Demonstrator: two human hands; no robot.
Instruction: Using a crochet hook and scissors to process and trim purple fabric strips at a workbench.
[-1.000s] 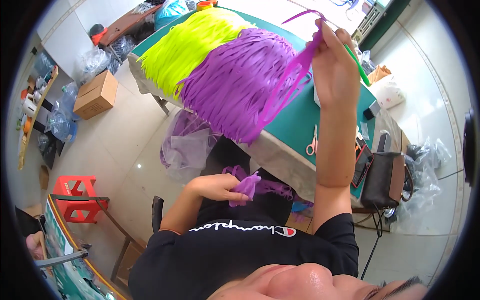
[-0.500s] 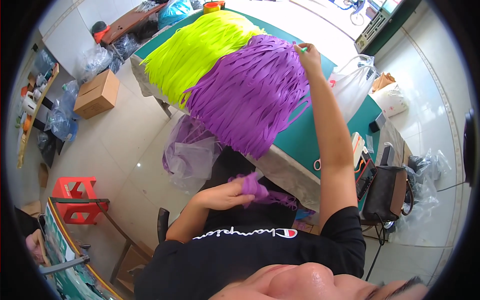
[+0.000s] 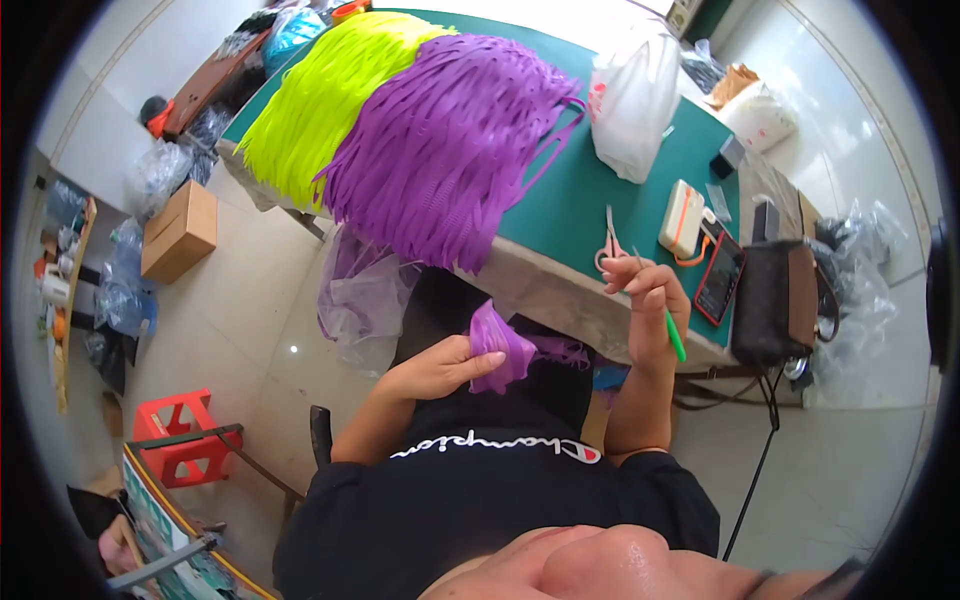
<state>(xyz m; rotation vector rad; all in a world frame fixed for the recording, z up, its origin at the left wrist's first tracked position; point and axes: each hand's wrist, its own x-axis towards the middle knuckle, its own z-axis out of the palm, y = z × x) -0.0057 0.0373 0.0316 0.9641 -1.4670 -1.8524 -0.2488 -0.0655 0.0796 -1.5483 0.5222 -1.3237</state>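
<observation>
My left hand [image 3: 437, 371] is closed around a soft, folded purple piece [image 3: 503, 350] over my lap. A lacy purple strand [image 3: 562, 350] lies beside it on the dark cloth. My right hand [image 3: 652, 300] is raised at the table's near edge, its curled fingers holding a slim green-handled tool [image 3: 675, 336]; a thin tip seems to stick out above the fingers. Ahead, a thick layer of purple strips [image 3: 450, 140] covers the green table [image 3: 560, 215], overhanging its near edge. Left of it lies a similar layer of yellow-green strips [image 3: 330, 100].
Scissors [image 3: 609, 240], a white-and-orange device [image 3: 682, 218], a red-edged phone [image 3: 720, 280] and a white plastic bag [image 3: 633, 100] are on the table. A brown-black handbag [image 3: 778, 305] stands right. Left are a cardboard box [image 3: 182, 232] and red stool [image 3: 180, 440]. A clear bag [image 3: 365, 300] hangs below the table.
My right hand has come back from the far edge of the purple strips to the near table edge, still with the green tool. My left hand keeps the purple piece; the view has shifted.
</observation>
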